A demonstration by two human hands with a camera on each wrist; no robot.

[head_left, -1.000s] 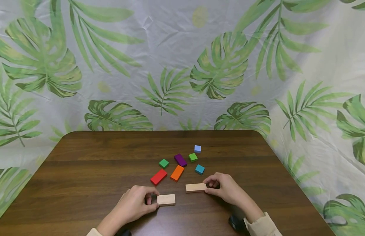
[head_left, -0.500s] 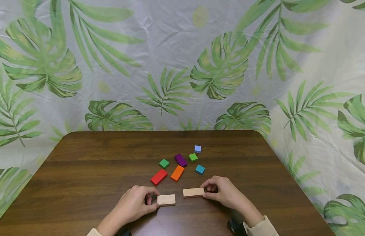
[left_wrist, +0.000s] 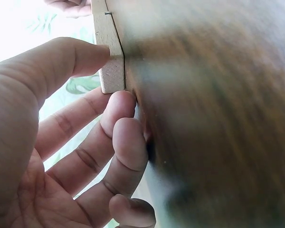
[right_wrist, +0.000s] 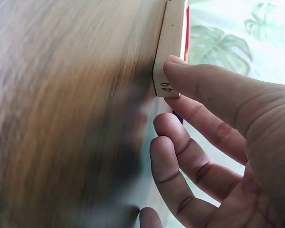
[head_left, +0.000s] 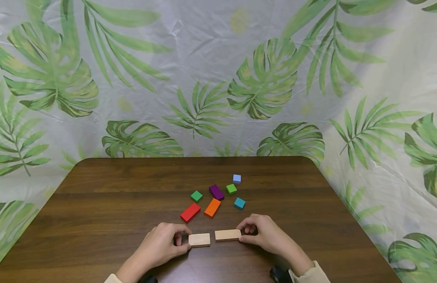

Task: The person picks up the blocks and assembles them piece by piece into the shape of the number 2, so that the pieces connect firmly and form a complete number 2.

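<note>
Two plain wooden blocks lie flat on the brown table, end toward end with a narrow gap between them. The left wooden block (head_left: 199, 240) is pinched at its outer end between thumb and index finger of my left hand (head_left: 164, 241). My right hand (head_left: 266, 235) pinches the outer end of the right wooden block (head_left: 227, 235), which lies slightly farther back and a little tilted. In the right wrist view, the number 49 is marked on the end of that block (right_wrist: 170, 52). The other fingers of both hands are bent beneath, holding nothing.
Behind the hands lie a red block (head_left: 190, 212), an orange block (head_left: 213, 208), a purple block (head_left: 216, 192), and small green (head_left: 196, 196), light green, teal (head_left: 239, 203) and pale blue pieces (head_left: 236, 179). A leaf-print cloth (head_left: 204, 78) hangs beyond the table (head_left: 116, 196).
My right hand has slid its wooden block left and toward me, narrowing the gap to the left block. My left hand and its block have stayed in place.
</note>
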